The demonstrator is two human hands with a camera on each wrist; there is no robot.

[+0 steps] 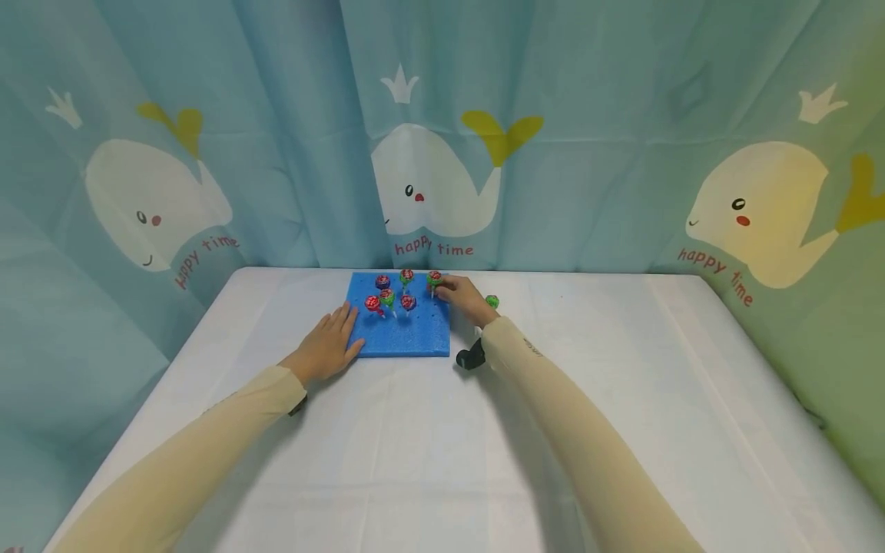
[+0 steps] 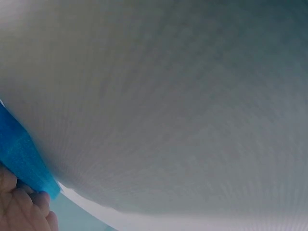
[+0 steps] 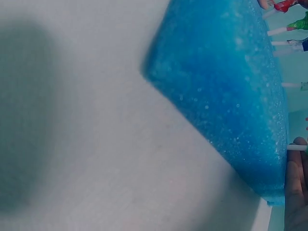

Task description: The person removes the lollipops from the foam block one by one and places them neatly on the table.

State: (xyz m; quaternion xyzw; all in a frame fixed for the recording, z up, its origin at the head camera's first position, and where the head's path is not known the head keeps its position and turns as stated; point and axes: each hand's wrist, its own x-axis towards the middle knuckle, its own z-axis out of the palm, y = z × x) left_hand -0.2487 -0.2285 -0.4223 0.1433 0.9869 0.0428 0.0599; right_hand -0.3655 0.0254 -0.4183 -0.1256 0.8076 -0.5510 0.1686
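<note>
A blue foam board lies flat near the far edge, with several wrapped lollipops standing in it by their white sticks. Among them are a red lollipop and a purple lollipop. My left hand rests along the board's left side, fingers straight; the left wrist view shows its fingers against the board's edge. At the back right corner, my right hand pinches a red-and-green lollipop. In the right wrist view its white stick stands at the foam surface beside the fingers.
A green lollipop is partly visible beyond my right wrist. The board sits on a white-covered table. Right behind the table hangs a blue curtain with whale prints. A black wrist camera hangs under my right wrist.
</note>
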